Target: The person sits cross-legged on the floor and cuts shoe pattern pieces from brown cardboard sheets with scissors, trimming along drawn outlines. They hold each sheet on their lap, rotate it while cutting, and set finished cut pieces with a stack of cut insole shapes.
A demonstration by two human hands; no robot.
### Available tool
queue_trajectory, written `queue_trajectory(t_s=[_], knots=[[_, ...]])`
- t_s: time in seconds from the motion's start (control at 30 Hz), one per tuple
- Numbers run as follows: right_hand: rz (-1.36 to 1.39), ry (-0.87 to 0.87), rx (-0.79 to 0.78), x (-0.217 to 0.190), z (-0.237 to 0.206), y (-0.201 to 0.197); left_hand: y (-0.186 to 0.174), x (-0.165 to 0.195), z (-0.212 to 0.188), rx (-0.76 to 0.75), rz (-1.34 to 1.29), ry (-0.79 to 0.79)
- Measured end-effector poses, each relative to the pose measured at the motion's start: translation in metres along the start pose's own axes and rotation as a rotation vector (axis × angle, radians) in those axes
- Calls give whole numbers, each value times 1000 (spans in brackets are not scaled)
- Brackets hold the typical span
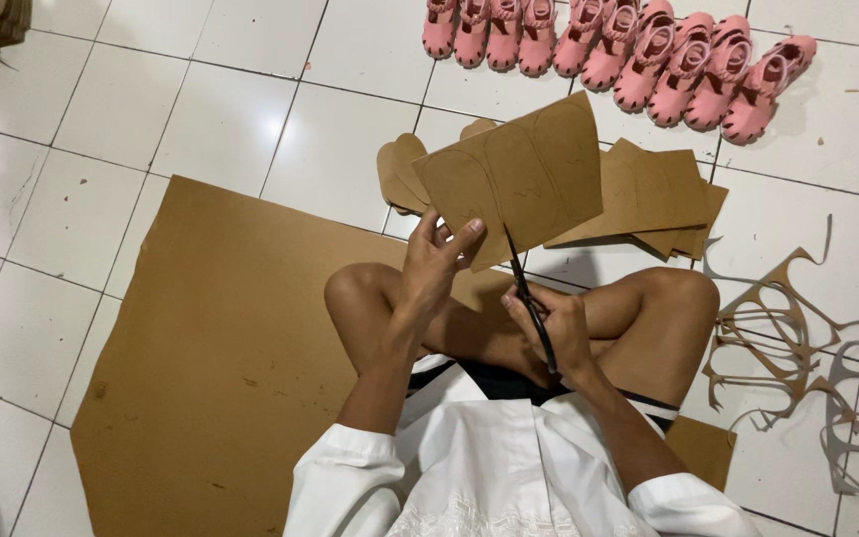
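Person: sits cross-legged on a white tiled floor (251,109), bare knees at the centre of the frame, white sleeves at the bottom edge.
Left hand (434,261): raised at the centre of the frame, clenched on the lower left corner of a brown cardboard piece (514,174), thumb on the near face and fingers behind it.
Cardboard piece: held up and tilted above the knees, just above centre; curved sole outlines are drawn on it side by side.
Right hand (559,333): lower and to the right of the left hand, over the right knee, wrapped around the handles of dark scissors (527,298).
Scissors: blades point up and slightly left, their tip touching the bottom edge of the held cardboard piece.
Large cardboard sheet (211,368): lies flat on the floor, filling the lower left of the frame and running under the legs.
Cardboard stack (663,194): more cut pieces lying on the floor right of centre, partly behind the held piece.
Offcuts (777,338): thin curly cardboard strips on the tiles at the right edge.
Pink sandals (613,40): a row of small ones along the top of the frame, right of centre.
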State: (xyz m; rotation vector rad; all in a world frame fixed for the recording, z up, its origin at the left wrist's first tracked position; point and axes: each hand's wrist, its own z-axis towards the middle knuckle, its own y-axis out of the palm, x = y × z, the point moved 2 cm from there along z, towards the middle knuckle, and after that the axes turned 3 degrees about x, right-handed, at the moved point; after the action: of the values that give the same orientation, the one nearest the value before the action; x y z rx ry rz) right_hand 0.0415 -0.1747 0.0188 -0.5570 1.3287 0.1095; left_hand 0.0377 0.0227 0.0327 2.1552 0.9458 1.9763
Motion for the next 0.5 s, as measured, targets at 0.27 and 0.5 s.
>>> queue_trajectory(t_s=[0.27, 0.5], knots=[[-31, 51, 12, -3, 0, -1, 5, 9, -10, 32, 71, 58], [-61, 101, -39, -8, 5, -5, 15, 14, -25, -11, 104, 73]])
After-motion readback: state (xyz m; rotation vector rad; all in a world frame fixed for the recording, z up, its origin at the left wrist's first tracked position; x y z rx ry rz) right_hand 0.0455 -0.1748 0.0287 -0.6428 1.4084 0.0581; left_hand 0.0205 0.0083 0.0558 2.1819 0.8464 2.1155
